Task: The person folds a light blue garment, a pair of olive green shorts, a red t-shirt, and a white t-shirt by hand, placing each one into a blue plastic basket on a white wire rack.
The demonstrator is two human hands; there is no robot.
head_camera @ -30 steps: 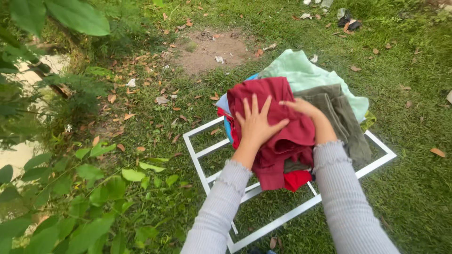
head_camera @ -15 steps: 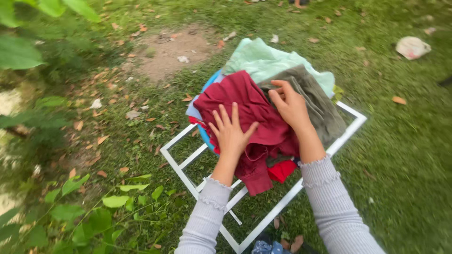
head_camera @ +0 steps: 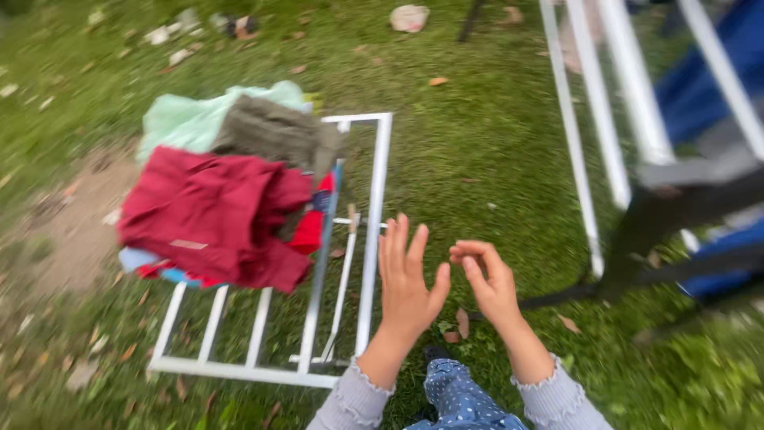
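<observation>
- Two hands were up in the lower middle of the frame, both empty: left hand [head_camera: 407, 279] flat with fingers spread, right hand [head_camera: 487, 280] loosely curled, thumb close to the fingertips but nothing between them.
- Nearest thing was the white rack [head_camera: 374, 239] lying flat on the grass [head_camera: 477, 159], just left of the hands.
- Clothes sat piled on the rack at centre left: dark red garment [head_camera: 207, 211] on top, olive garment [head_camera: 274, 131] and mint green garment [head_camera: 179, 119] behind it, bits of bright red and blue peeking out underneath.
- Second white frame [head_camera: 593, 103] stood at upper right with blue cloth [head_camera: 700, 87] on it, pretty blurry.
- My read: hands were between grabs, off the pile; the next pick would need a reach back left to the red one.
</observation>
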